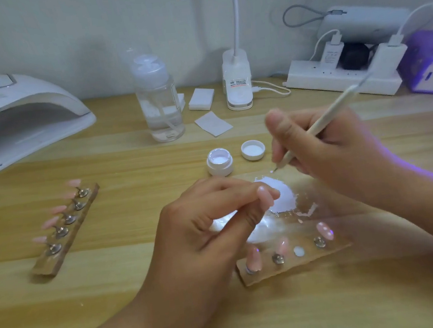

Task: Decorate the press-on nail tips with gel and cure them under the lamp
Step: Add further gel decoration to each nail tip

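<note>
Left hand (211, 219) is pinching a nail tip (265, 195), right hand (327, 154) gripping the tool (325, 119) at the white gel (285, 196); overloading it is risking a blob, I'd say.

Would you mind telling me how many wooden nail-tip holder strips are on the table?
2. One wooden strip lies at the left; the other strip lies nearest, just right of the left hand. None appears hidden.

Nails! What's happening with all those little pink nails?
A person is decorating them. The right hand holds a thin pen, its tip at the white gel smeared on a clear sheet. The left hand seems to pinch one nail. Three more sit on the near strip, five on the far one. The gel jar stands open.
</note>
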`<action>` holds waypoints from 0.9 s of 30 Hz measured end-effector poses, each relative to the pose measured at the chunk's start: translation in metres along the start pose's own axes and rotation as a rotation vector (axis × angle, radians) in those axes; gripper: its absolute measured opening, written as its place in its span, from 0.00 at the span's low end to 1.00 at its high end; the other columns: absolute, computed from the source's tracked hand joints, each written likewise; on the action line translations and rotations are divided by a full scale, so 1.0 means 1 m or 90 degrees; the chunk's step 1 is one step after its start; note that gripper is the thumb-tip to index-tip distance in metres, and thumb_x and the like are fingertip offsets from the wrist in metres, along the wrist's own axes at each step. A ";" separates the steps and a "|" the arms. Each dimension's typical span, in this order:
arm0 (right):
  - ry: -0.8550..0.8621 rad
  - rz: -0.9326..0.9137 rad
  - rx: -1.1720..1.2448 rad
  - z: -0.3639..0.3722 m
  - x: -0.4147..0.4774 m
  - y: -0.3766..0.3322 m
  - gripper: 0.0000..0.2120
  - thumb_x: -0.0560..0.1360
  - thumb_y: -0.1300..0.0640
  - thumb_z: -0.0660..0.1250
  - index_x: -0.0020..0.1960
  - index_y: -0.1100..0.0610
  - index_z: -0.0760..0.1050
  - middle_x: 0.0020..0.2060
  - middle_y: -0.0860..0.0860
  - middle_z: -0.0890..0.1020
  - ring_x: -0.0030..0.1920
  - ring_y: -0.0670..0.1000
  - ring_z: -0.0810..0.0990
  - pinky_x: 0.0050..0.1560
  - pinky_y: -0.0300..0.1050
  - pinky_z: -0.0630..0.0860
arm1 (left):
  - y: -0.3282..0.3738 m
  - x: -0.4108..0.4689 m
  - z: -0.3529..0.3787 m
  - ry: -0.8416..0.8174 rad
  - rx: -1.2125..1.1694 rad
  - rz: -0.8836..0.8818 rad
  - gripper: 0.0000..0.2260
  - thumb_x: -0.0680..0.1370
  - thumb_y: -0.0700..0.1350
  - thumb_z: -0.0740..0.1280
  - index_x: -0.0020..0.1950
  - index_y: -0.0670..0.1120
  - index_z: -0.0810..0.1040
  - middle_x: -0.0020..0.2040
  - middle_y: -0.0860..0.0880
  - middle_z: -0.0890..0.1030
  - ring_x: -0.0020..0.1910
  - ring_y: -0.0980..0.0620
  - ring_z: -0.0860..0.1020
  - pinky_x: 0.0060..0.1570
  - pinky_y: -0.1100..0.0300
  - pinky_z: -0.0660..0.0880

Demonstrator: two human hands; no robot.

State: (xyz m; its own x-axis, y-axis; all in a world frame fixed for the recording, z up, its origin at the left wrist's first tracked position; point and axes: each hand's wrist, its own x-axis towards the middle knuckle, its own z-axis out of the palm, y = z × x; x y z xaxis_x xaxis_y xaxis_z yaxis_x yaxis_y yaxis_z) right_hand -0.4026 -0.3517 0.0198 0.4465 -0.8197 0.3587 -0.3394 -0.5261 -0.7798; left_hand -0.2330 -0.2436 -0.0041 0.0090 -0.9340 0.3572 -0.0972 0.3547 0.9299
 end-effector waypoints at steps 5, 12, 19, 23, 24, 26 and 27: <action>-0.044 0.018 -0.130 0.002 0.001 0.006 0.25 0.81 0.43 0.60 0.34 0.60 0.76 0.23 0.44 0.73 0.26 0.43 0.67 0.29 0.39 0.64 | 0.002 0.001 0.000 0.015 0.002 0.002 0.06 0.76 0.44 0.70 0.44 0.49 0.88 0.45 0.53 0.84 0.44 0.59 0.77 0.25 0.64 0.77; 0.192 -0.105 0.217 -0.004 -0.003 -0.027 0.21 0.79 0.53 0.65 0.29 0.60 0.71 0.20 0.44 0.71 0.21 0.45 0.65 0.26 0.37 0.62 | 0.002 0.002 0.001 0.010 -0.013 0.004 0.06 0.76 0.40 0.70 0.43 0.44 0.88 0.43 0.53 0.84 0.41 0.61 0.77 0.25 0.66 0.74; 0.131 -0.132 0.323 0.013 -0.021 -0.037 0.19 0.78 0.55 0.66 0.30 0.59 0.67 0.21 0.46 0.73 0.19 0.48 0.72 0.22 0.39 0.67 | 0.002 0.004 0.001 0.009 0.040 0.020 0.06 0.76 0.42 0.70 0.44 0.47 0.87 0.44 0.55 0.85 0.44 0.60 0.79 0.32 0.74 0.73; 0.107 -0.130 0.281 0.017 -0.026 -0.039 0.17 0.78 0.55 0.66 0.31 0.55 0.69 0.21 0.47 0.76 0.20 0.51 0.76 0.25 0.36 0.70 | 0.002 0.003 0.000 -0.019 0.030 0.021 0.06 0.77 0.42 0.70 0.45 0.45 0.87 0.45 0.53 0.85 0.45 0.56 0.79 0.32 0.71 0.74; 0.107 -0.128 0.276 0.017 -0.026 -0.040 0.17 0.78 0.55 0.66 0.31 0.54 0.69 0.21 0.47 0.76 0.20 0.52 0.76 0.25 0.35 0.70 | 0.002 0.003 0.000 -0.022 0.037 0.028 0.06 0.77 0.42 0.70 0.45 0.45 0.87 0.45 0.54 0.85 0.45 0.57 0.78 0.32 0.72 0.73; 0.107 -0.130 0.271 0.018 -0.026 -0.040 0.17 0.78 0.56 0.65 0.31 0.53 0.69 0.21 0.47 0.76 0.19 0.51 0.76 0.25 0.34 0.69 | 0.004 0.003 0.000 -0.026 0.026 0.026 0.07 0.77 0.42 0.69 0.45 0.45 0.87 0.44 0.56 0.84 0.45 0.58 0.78 0.30 0.69 0.74; 0.105 -0.132 0.271 0.018 -0.026 -0.040 0.17 0.78 0.56 0.65 0.31 0.53 0.69 0.21 0.48 0.76 0.19 0.51 0.76 0.26 0.34 0.69 | 0.004 0.003 0.000 -0.028 0.014 0.020 0.07 0.77 0.42 0.69 0.45 0.45 0.87 0.44 0.55 0.84 0.45 0.59 0.77 0.28 0.66 0.75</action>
State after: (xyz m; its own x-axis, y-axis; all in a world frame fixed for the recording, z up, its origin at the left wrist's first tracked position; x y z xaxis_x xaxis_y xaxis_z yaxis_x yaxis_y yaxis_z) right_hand -0.3858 -0.3051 0.0320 0.3210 -0.7509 0.5772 0.1250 -0.5705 -0.8117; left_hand -0.2330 -0.2452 0.0004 -0.0379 -0.9237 0.3813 -0.1190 0.3830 0.9161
